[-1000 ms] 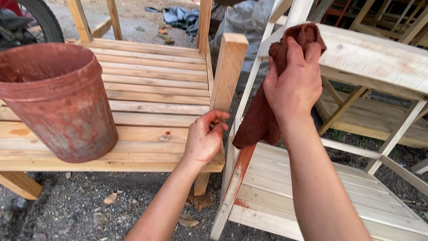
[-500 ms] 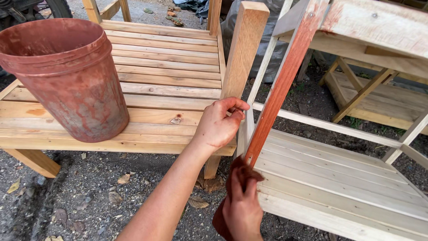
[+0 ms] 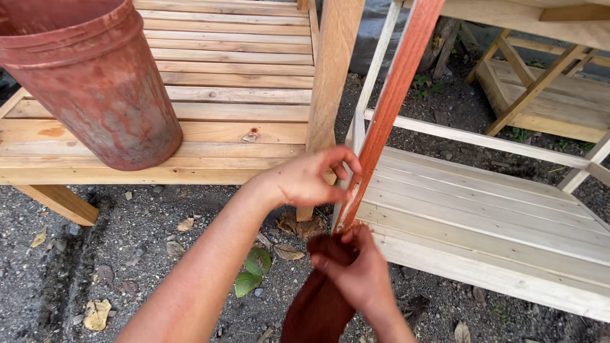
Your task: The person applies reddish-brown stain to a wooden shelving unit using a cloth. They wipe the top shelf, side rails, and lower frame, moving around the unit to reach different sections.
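Observation:
My right hand [image 3: 359,270] grips a dark red-brown rag [image 3: 318,305] and presses it against the lower end of a slanted wooden leg [image 3: 394,95], whose face is stained reddish brown. My left hand [image 3: 311,178] rests beside that leg just above the rag, fingers curled around the pale edge of the leg frame. The leg belongs to an unpainted wooden piece with a slatted lower shelf [image 3: 483,216] on the right.
A stain-smeared reddish plastic bucket [image 3: 95,82] stands on a slatted wooden bench [image 3: 241,114] at the left. An upright post [image 3: 333,70] rises by my left hand. Gravel ground with dry and green leaves [image 3: 254,270] lies below. Another wooden frame [image 3: 540,95] stands behind.
My right hand has slid the rag from the top of the slanted leg down to its lower end, leaving reddish stain along it. My left hand stayed near the leg.

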